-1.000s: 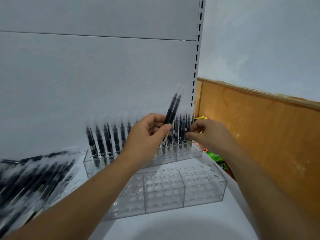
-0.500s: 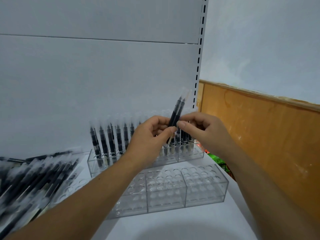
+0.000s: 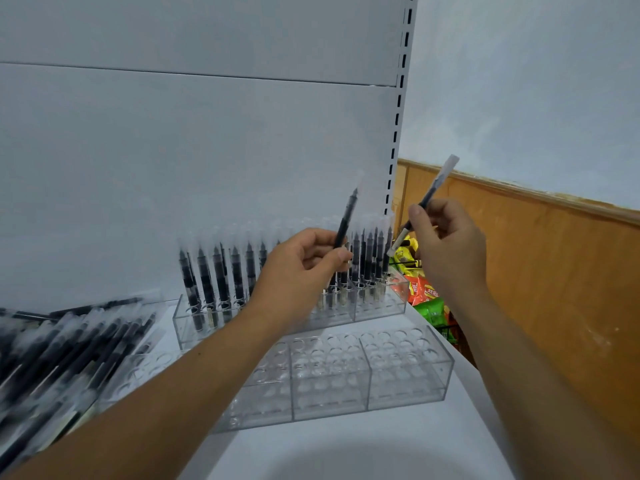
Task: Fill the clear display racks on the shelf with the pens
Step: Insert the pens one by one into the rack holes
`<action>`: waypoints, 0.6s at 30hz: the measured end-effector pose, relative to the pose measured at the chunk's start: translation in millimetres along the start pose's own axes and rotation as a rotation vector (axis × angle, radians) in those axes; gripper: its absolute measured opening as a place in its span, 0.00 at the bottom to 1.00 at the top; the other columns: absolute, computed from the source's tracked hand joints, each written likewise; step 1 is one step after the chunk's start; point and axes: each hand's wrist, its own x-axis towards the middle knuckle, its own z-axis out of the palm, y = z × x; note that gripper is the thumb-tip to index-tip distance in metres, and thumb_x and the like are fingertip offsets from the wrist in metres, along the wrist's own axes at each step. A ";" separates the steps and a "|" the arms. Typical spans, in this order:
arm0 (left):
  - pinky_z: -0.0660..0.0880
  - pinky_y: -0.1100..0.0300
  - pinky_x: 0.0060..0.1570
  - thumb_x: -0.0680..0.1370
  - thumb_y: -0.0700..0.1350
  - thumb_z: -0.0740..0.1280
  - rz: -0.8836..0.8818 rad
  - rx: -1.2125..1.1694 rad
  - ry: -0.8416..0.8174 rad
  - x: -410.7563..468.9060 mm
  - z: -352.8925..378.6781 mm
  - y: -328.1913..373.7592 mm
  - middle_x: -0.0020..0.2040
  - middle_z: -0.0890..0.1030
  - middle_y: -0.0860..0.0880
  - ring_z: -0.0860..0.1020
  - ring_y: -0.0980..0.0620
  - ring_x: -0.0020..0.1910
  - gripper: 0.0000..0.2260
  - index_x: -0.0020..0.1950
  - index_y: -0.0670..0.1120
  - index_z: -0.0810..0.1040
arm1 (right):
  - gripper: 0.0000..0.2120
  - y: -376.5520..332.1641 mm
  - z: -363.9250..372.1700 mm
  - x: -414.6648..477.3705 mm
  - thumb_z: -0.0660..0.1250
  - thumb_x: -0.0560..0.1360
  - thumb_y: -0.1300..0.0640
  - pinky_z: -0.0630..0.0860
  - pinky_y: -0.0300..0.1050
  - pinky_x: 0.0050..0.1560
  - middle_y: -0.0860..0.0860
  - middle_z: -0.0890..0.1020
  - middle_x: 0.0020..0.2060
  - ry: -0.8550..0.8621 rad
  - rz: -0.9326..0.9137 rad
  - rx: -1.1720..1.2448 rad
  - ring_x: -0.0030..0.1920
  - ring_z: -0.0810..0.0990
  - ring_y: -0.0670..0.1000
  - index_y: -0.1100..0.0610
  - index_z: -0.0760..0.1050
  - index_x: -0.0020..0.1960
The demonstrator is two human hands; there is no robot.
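I am pinching one pen (image 3: 346, 220) in my left hand (image 3: 304, 265), its long axis near upright, cap up, over the rear rack (image 3: 381, 303). My right hand (image 3: 446, 244) is gripping a second pen (image 3: 433, 192), slanting cap-end up and to the right. The rear rack is holding upright pens; the front rack (image 3: 405, 372) is showing bare holes. Loose pens (image 3: 69, 341) are lying on the shelf (image 3: 346, 445) at left.
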 end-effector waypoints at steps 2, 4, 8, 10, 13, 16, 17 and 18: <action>0.75 0.73 0.43 0.77 0.43 0.70 0.003 -0.005 0.004 -0.3 -0.2 0.3 0.44 0.86 0.53 0.84 0.59 0.44 0.05 0.51 0.51 0.79 | 0.04 6.9 0.0 1.0 0.66 0.79 0.50 0.77 0.45 0.37 0.42 0.80 0.37 -0.015 -0.032 -0.097 0.37 0.78 0.43 0.50 0.76 0.48; 0.75 0.74 0.42 0.77 0.42 0.70 0.002 -0.011 0.005 -0.6 -0.6 0.4 0.44 0.86 0.53 0.84 0.60 0.44 0.05 0.51 0.51 0.79 | 0.04 12.0 0.6 1.1 0.66 0.78 0.49 0.76 0.44 0.35 0.40 0.80 0.36 -0.034 -0.052 -0.181 0.37 0.78 0.44 0.49 0.76 0.48; 0.75 0.73 0.41 0.77 0.42 0.70 0.004 -0.006 0.002 -0.6 -0.8 -0.4 0.44 0.86 0.52 0.84 0.59 0.43 0.05 0.51 0.51 0.79 | 0.06 18.5 1.7 1.9 0.66 0.78 0.46 0.69 0.39 0.32 0.40 0.79 0.36 -0.112 -0.045 -0.296 0.36 0.77 0.42 0.47 0.76 0.47; 0.76 0.72 0.40 0.77 0.42 0.70 0.006 0.000 -0.002 0.0 -0.5 -0.8 0.44 0.86 0.53 0.84 0.59 0.43 0.05 0.51 0.51 0.79 | 0.06 20.9 1.9 2.2 0.66 0.77 0.45 0.68 0.38 0.33 0.39 0.79 0.36 -0.170 -0.037 -0.362 0.37 0.77 0.41 0.47 0.76 0.47; 0.75 0.73 0.41 0.77 0.43 0.70 0.009 0.006 -0.002 0.2 -0.7 -1.7 0.44 0.86 0.54 0.84 0.60 0.43 0.05 0.51 0.52 0.79 | 0.06 25.4 1.1 2.3 0.68 0.76 0.45 0.68 0.39 0.34 0.39 0.78 0.35 -0.283 -0.015 -0.442 0.36 0.76 0.42 0.45 0.76 0.43; 0.75 0.73 0.41 0.77 0.43 0.70 0.008 0.011 -0.002 0.6 -1.4 -2.3 0.44 0.85 0.54 0.84 0.60 0.43 0.05 0.51 0.52 0.79 | 0.11 30.2 -2.3 4.9 0.69 0.74 0.43 0.69 0.42 0.35 0.43 0.78 0.31 -0.385 0.027 -0.512 0.35 0.74 0.45 0.47 0.76 0.37; 0.75 0.73 0.41 0.77 0.43 0.70 0.007 0.013 -0.002 0.7 -1.5 -2.6 0.44 0.85 0.54 0.84 0.60 0.43 0.05 0.51 0.52 0.79 | 0.12 31.2 -3.4 5.9 0.70 0.74 0.43 0.69 0.42 0.34 0.44 0.78 0.31 -0.395 0.030 -0.524 0.35 0.74 0.45 0.48 0.77 0.37; 0.75 0.73 0.41 0.77 0.43 0.70 0.007 0.013 -0.001 0.8 -1.5 -3.0 0.44 0.85 0.54 0.84 0.60 0.43 0.05 0.51 0.52 0.79 | 0.12 31.7 -4.3 6.3 0.70 0.73 0.42 0.70 0.42 0.34 0.44 0.79 0.31 -0.402 0.031 -0.534 0.35 0.74 0.45 0.49 0.77 0.37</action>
